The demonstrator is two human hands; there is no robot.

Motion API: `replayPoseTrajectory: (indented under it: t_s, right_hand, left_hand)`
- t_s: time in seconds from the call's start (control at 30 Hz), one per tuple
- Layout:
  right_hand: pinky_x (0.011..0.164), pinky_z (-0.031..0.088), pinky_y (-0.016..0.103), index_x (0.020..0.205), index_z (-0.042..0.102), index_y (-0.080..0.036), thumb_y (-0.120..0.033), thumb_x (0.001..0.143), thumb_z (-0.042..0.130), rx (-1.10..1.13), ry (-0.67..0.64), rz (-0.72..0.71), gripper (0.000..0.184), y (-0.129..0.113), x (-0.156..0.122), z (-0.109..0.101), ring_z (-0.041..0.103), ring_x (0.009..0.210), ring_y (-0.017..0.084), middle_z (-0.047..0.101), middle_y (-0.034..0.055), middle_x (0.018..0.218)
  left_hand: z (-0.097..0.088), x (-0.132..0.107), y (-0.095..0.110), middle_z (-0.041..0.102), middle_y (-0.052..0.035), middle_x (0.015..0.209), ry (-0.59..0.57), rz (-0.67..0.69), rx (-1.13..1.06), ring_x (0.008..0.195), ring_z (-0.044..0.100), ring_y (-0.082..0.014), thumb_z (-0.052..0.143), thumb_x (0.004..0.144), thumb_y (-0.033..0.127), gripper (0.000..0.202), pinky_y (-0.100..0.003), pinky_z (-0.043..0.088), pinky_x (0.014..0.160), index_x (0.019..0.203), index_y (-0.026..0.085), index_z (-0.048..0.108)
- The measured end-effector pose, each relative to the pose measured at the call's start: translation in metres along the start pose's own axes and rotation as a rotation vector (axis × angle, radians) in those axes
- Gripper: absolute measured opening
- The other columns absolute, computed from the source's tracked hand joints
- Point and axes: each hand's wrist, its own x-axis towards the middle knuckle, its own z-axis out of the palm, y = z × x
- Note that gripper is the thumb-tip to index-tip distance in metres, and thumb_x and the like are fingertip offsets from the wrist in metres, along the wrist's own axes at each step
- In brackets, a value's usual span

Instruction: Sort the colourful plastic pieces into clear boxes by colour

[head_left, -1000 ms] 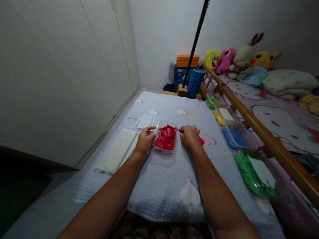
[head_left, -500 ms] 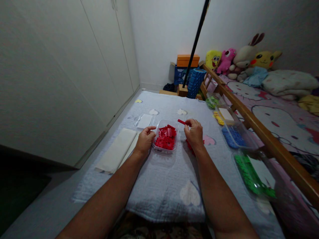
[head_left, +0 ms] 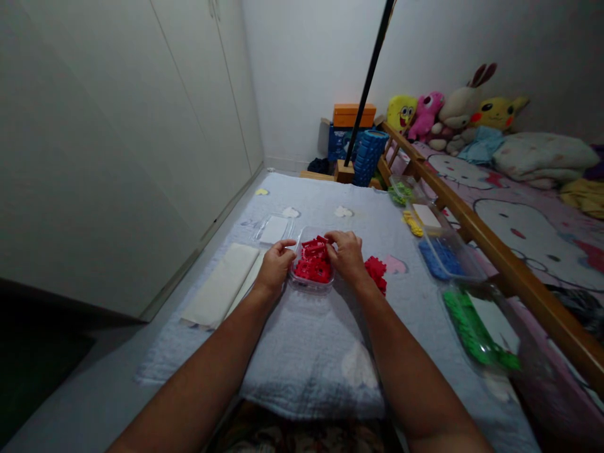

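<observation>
A clear plastic container point(head_left: 311, 287) sits on the cloth in front of me, holding several red plastic pieces point(head_left: 313, 270) with notched edges. My left hand point(head_left: 274, 267) grips its left rim between thumb and fingers. My right hand point(head_left: 346, 253) is at the container's right side, its fingers pinched over the red pieces. A narrow red strip point(head_left: 322, 240) shows at those fingertips, partly hidden by them. Just right of my right wrist lies a loose pile of red notched pieces point(head_left: 376, 272), partly covered by the forearm.
A clear lid point(head_left: 276, 229) and folded cream cloth point(head_left: 221, 283) lie at left. Along the right edge stand clear containers with green pieces point(head_left: 472, 327), blue pieces point(head_left: 438, 257), yellow pieces point(head_left: 412, 223) and light green pieces point(head_left: 401, 192), beside a wooden bed rail point(head_left: 495, 258).
My right hand has moved left, carrying a red strip from beside the container to over its right side. The loose red pile is now more exposed. My left hand stays on the rim.
</observation>
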Motion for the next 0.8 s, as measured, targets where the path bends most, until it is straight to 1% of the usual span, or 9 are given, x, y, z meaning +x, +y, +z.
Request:
replayPoseTrajectory:
  t_s: [0.13,0.27,0.33,0.4,0.5,0.57,0.63,0.7,0.8]
  right_hand:
    - [0.099,0.039,0.041,0.108,0.074,-0.023,-0.019,0.093,0.054,0.067,0.059,0.04,0.025,0.009,-0.001,-0.009,0.06,0.107,0.026,0.077,0.0081,0.111]
    - [0.093,0.047,0.037,0.102,0.074,-0.021,-0.022,0.09,0.055,0.121,0.133,0.113,0.022,0.036,-0.001,-0.037,0.065,0.097,0.024,0.077,0.008,0.104]
    - [0.084,0.048,0.033,0.104,0.074,-0.019,-0.022,0.089,0.057,0.091,0.067,0.196,0.023,0.054,-0.004,-0.054,0.066,0.089,0.021,0.077,0.008,0.101]
    - [0.077,0.047,0.03,0.105,0.074,-0.018,-0.022,0.086,0.061,0.0,-0.049,0.286,0.024,0.071,-0.009,-0.07,0.066,0.082,0.02,0.076,0.0081,0.1]
    - [0.07,0.045,0.028,0.108,0.073,-0.017,-0.026,0.083,0.068,-0.121,-0.212,0.345,0.027,0.089,-0.023,-0.084,0.065,0.078,0.019,0.074,0.0084,0.096]
    - [0.068,0.043,0.027,0.109,0.073,-0.017,-0.03,0.081,0.072,-0.168,-0.272,0.347,0.031,0.094,-0.035,-0.085,0.065,0.078,0.019,0.074,0.0083,0.094]
    - [0.067,0.042,0.026,0.106,0.072,-0.018,-0.03,0.08,0.073,-0.182,-0.316,0.327,0.029,0.096,-0.044,-0.081,0.065,0.079,0.019,0.074,0.0074,0.094]
    - [0.067,0.04,0.026,0.101,0.072,-0.019,-0.027,0.079,0.072,-0.192,-0.338,0.29,0.023,0.095,-0.051,-0.076,0.064,0.079,0.019,0.074,0.0061,0.092]
    - [0.068,0.039,0.025,0.096,0.07,-0.019,-0.017,0.078,0.069,-0.223,-0.325,0.258,0.019,0.094,-0.055,-0.069,0.062,0.081,0.018,0.072,0.0055,0.09]
  left_hand:
    - [-0.001,0.0,0.0,0.046,0.0103,0.058,-0.002,0.001,0.004,0.046,0.035,-0.0063,0.069,0.06,0.026,0.046,-0.021,0.026,0.048,0.104,0.014,0.064]
    - [0.0,-0.001,0.001,0.046,0.0105,0.058,-0.001,0.015,0.005,0.047,0.036,-0.0066,0.07,0.06,0.027,0.046,-0.022,0.026,0.048,0.104,0.014,0.064]
    - [0.0,-0.001,0.0,0.046,0.0101,0.058,0.0,0.029,0.012,0.047,0.036,-0.0069,0.069,0.06,0.026,0.046,-0.022,0.026,0.049,0.104,0.014,0.064]
    - [0.001,-0.001,0.0,0.047,0.0096,0.059,0.004,0.043,0.021,0.048,0.037,-0.0072,0.069,0.061,0.026,0.045,-0.022,0.027,0.049,0.104,0.014,0.064]
    - [0.001,-0.001,-0.002,0.048,0.0092,0.06,0.008,0.06,0.026,0.05,0.038,-0.0076,0.068,0.062,0.026,0.044,-0.021,0.028,0.05,0.104,0.015,0.064]
    - [0.002,0.0,-0.003,0.048,0.009,0.061,0.011,0.07,0.023,0.05,0.04,-0.0078,0.068,0.063,0.026,0.044,-0.021,0.029,0.051,0.104,0.015,0.064]
    - [0.002,0.0,-0.004,0.049,0.0089,0.062,0.014,0.074,0.017,0.051,0.04,-0.0079,0.069,0.063,0.027,0.044,-0.021,0.03,0.051,0.105,0.015,0.063]
    - [0.003,0.0,-0.004,0.049,0.0089,0.062,0.021,0.078,0.009,0.051,0.041,-0.0081,0.07,0.062,0.027,0.044,-0.021,0.03,0.051,0.105,0.016,0.063]
    - [0.003,0.0,-0.004,0.05,0.0086,0.062,0.031,0.079,-0.009,0.052,0.042,-0.0085,0.07,0.062,0.027,0.045,-0.021,0.031,0.052,0.105,0.016,0.063]
